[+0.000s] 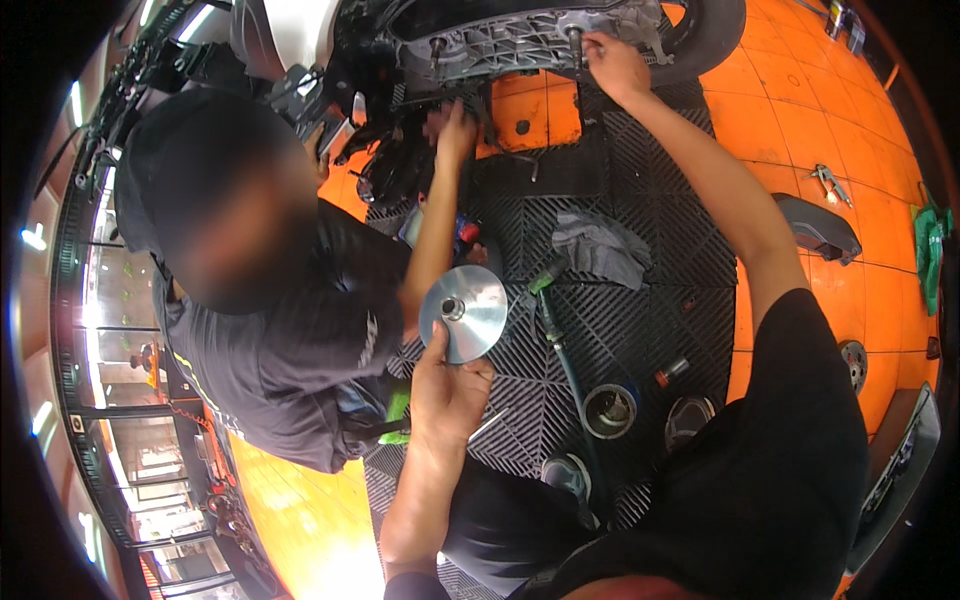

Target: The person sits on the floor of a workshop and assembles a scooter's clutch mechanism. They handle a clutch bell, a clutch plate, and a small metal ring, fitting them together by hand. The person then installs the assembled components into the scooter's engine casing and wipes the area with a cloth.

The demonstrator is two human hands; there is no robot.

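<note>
My left hand [447, 397] grips a shiny metal pulley disc [480, 307] by its lower rim, thumb across its face. The disc has a short raised hub at its centre. My right arm reaches far forward, and the fingers of my right hand [617, 72] are closed about a metal shaft [575, 45] that stands out of the scooter's open engine case [500, 52]. A second, shorter shaft [438, 48] shows at the left of the case. The disc is well apart from the case, beside a co-worker's arm.
A co-worker in a black cap [180, 150] crouches at left, one hand [455, 130] near the scooter. On the black mat lie a grey cloth [600, 247], a green-headed tool [547, 277] and a round blue-rimmed container [588, 410]. A dark cover [815, 228] rests on orange tiles at right.
</note>
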